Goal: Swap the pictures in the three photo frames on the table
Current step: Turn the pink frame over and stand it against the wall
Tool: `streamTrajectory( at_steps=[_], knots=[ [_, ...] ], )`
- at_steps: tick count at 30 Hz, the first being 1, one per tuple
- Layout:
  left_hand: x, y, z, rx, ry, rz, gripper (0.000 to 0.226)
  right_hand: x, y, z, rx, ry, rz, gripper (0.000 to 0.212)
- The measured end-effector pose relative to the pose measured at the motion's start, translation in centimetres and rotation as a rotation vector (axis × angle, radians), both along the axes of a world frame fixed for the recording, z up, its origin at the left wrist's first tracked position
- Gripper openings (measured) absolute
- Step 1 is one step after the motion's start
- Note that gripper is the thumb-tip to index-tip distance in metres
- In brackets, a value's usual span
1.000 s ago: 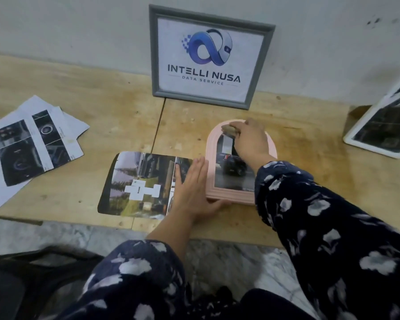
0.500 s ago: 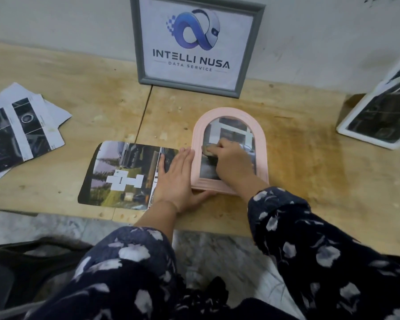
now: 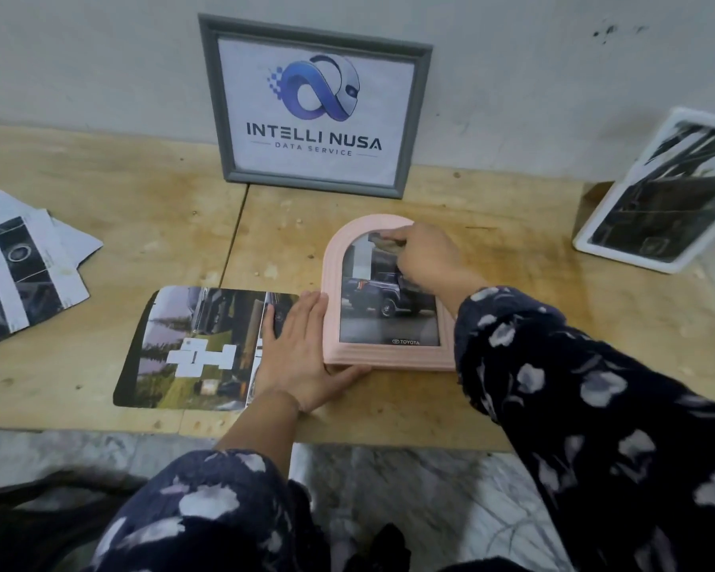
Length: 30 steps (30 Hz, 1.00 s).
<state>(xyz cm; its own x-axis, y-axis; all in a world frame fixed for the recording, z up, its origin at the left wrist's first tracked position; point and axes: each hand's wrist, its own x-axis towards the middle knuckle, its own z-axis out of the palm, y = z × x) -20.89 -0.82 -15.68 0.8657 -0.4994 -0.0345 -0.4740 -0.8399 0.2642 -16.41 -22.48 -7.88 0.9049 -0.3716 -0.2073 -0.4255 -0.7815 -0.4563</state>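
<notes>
A pink arched photo frame (image 3: 389,357) lies flat on the wooden table with a picture of a dark Toyota truck (image 3: 372,299) in it. My right hand (image 3: 426,258) is at the arch's top, fingers curled round a small grey cloth-like piece (image 3: 382,240) held against the frame's glass. My left hand (image 3: 298,353) lies flat with straight fingers against the frame's left side, thumb along its bottom edge. A grey frame (image 3: 219,117) with a logo print leans on the wall behind. A white frame (image 3: 624,254) with a dark picture leans at the far right.
A loose landscape print (image 3: 190,344) lies left of the pink frame, partly under my left hand. Several printed sheets (image 3: 21,266) are piled at the table's left edge. The table's front edge (image 3: 100,427) runs just below the print, with marble floor beneath.
My right hand has gone from the frame's top down to the middle of the picture and back up to the top. My left hand has stayed against the frame's side.
</notes>
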Motion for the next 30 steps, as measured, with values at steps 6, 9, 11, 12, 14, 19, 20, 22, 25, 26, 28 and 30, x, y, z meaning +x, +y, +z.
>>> streamTrajectory(
  at_steps=[6, 9, 11, 12, 14, 19, 20, 22, 25, 26, 28, 30],
  knots=[
    [0.1, 0.1, -0.3, -0.016, 0.000, -0.001, 0.115, 0.3, 1.7, -3.9, -0.159, 0.098, 0.168, 0.043],
    [0.1, 0.2, -0.3, -0.005, -0.008, -0.003, 0.114, -2.4, 2.9, -4.7, -0.140, 0.018, 0.277, 0.046],
    [0.0, 0.1, -0.4, -0.005, -0.004, 0.000, 0.114, -4.5, 3.5, -4.9, -0.120, -0.080, 0.341, 0.045],
    [-0.1, 0.1, -0.3, -0.005, -0.005, 0.002, 0.114, -5.6, 3.7, -5.0, -0.127, -0.106, 0.372, 0.045],
    [-0.1, 0.1, -0.2, -0.013, -0.004, 0.002, 0.115, -7.4, 3.9, -4.7, -0.151, -0.102, 0.424, 0.045],
    [-0.1, 0.0, 0.1, -0.001, -0.004, 0.002, 0.115, -8.1, 3.1, -4.0, 0.105, 0.103, 0.351, 0.035],
    [-0.2, 0.1, 0.0, -0.002, -0.006, 0.001, 0.115, -7.5, 2.7, -3.6, 0.194, 0.127, 0.315, 0.039],
    [-0.1, 0.1, -0.1, -0.017, -0.008, -0.003, 0.115, -5.3, 1.1, -2.6, 0.210, 0.067, 0.227, 0.043],
    [0.0, 0.1, -0.1, -0.027, -0.017, -0.004, 0.115, -1.4, -1.0, -1.5, 0.053, -0.083, 0.041, 0.054],
    [0.0, 0.1, -0.1, -0.028, -0.022, -0.009, 0.114, -0.5, -1.4, -1.3, -0.010, -0.091, -0.006, 0.057],
    [0.1, 0.2, -0.2, -0.040, -0.037, -0.014, 0.114, 0.9, -1.6, -1.9, -0.082, -0.078, -0.066, 0.051],
    [0.1, 0.2, -0.5, -0.056, -0.046, -0.015, 0.113, 1.2, -1.3, -3.2, -0.133, -0.035, -0.054, 0.041]
  ],
)
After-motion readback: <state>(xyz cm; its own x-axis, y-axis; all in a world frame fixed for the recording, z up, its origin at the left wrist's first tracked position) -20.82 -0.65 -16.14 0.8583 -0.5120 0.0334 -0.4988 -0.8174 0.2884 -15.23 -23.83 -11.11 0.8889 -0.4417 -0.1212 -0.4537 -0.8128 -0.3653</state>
